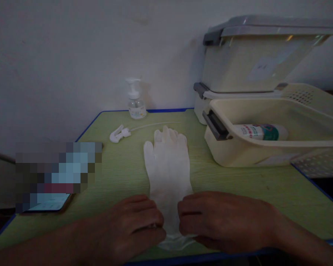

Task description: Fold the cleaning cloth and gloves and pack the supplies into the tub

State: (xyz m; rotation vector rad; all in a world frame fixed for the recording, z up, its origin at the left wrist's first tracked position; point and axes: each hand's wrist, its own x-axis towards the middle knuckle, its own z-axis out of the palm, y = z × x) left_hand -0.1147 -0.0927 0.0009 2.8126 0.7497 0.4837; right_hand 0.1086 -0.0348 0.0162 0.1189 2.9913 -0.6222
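White disposable gloves [169, 166], seemingly one over another, lie flat on the green table with their fingers pointing away from me. At the cuff's left edge, my left hand [138, 225] has its fingers curled and closed on the glove. My right hand [211, 218] grips the opposite edge of the cuff in the same way, thumb toward me. Between the hands the cuff opening faces my side of the table. Both sets of fingertips are partly hidden.
Behind the gloves are a pump bottle [137, 105] and a white nozzle [120, 133] with a thin tube. A phone [80, 162], partly blurred out, lies left. At right, a cream bin [224, 155] holds a white and green bottle [262, 132], beside a lidded box [238, 66].
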